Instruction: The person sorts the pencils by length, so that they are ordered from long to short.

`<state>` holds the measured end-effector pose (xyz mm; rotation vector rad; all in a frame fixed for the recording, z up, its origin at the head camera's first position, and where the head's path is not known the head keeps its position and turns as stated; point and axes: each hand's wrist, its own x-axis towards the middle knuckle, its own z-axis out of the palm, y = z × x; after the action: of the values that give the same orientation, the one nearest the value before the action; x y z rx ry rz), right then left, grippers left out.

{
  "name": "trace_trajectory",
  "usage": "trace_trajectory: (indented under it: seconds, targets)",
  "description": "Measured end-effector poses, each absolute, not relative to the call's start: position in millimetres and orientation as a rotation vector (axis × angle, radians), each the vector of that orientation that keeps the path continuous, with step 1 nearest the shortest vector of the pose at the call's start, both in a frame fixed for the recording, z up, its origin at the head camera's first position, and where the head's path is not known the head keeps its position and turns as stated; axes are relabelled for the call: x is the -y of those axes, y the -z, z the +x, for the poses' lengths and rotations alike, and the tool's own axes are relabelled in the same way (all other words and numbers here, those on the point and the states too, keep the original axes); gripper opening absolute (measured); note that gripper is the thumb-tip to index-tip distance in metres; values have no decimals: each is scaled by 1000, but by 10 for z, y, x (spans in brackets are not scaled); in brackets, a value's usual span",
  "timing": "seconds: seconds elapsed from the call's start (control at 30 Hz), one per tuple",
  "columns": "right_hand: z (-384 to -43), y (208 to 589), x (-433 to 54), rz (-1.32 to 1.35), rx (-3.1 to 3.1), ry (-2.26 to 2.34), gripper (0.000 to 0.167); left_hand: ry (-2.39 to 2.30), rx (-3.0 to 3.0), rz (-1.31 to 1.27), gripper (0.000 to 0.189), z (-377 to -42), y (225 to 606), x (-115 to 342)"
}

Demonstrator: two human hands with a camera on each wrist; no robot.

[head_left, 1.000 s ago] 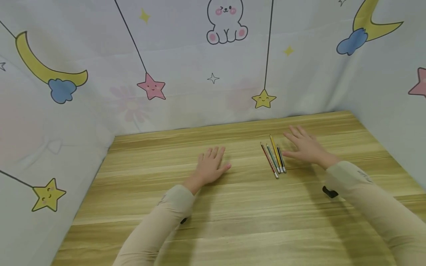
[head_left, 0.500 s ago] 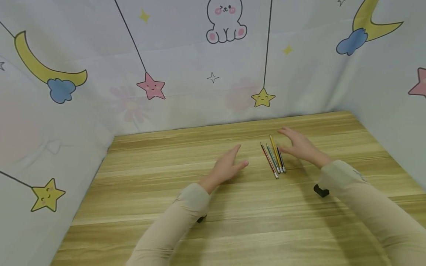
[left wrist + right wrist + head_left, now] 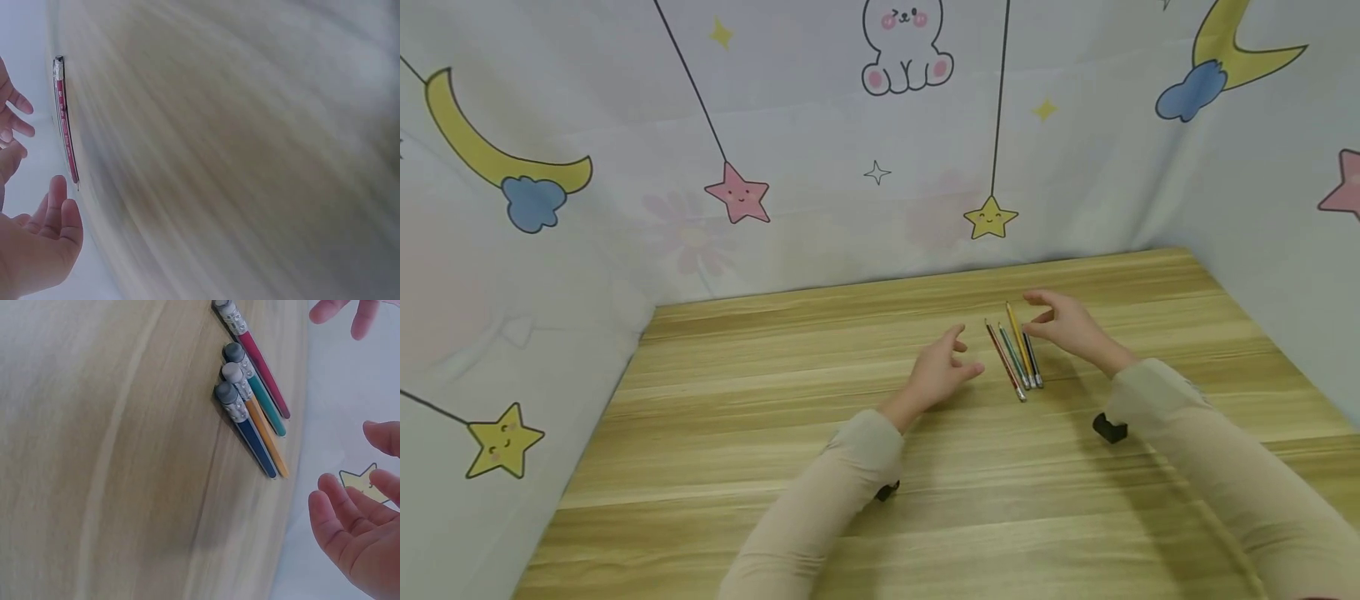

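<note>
"Wood-grain tabletop (image 3: 700, 400); what lies on it?"

"Side by side, a red pencil (image 3: 267, 375), green pencil (image 3: 269, 406), yellow pencil (image 3: 267, 436) and dark blue pencil (image 3: 256, 449), all eraser-tipped."

"And the hands?"

"Both loosely spread, fingers bent, thumbs apart. Left hand (image 3: 936, 371) is near the red pencil, right hand (image 3: 1067, 325) just beside the dark blue."

"Behind?"

"White star-printed backdrop (image 3: 820, 233)."

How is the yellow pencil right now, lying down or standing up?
Lying down: the yellow pencil stretches along the table, between the green pencil and the dark blue pencil.
</note>
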<state>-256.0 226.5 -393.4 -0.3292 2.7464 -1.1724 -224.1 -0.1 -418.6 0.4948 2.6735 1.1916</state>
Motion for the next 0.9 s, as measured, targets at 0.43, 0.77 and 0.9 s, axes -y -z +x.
trace_trajectory:
  seconds: [0.43, 0.77, 0.9]
  targets:
    - [-2599, 4062, -2220, -226, -2614, 1356, 52, -1327, -2609, 314, 66, -2296, 4245, -236]
    - [-2644, 4157, -2176, -137, -2619, 1321, 48, -1280, -2684, 280, 59, -2318, 4315, -459]
    - [-2654, 4168, -2161, -152, -2640, 1277, 48, -1234, -2712, 268, 57, -2306, 4328, -529]
